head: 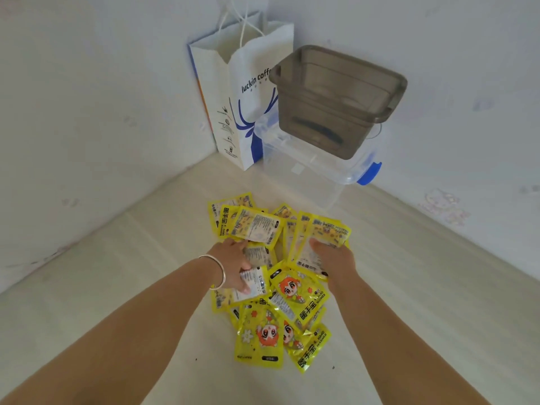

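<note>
Cord handles of the paper bag (233,92) run off the top edge, and the grey box (336,97) covers the end of its lettering. Yellow packets (260,334) overlap the left hand (232,266) and right hand (336,260), hiding each grip. Their small print is too fine to read.

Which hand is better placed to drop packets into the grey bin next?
Probably the right hand: it holds packets on the pile's right side, and the grey bin stands back-right.
</note>
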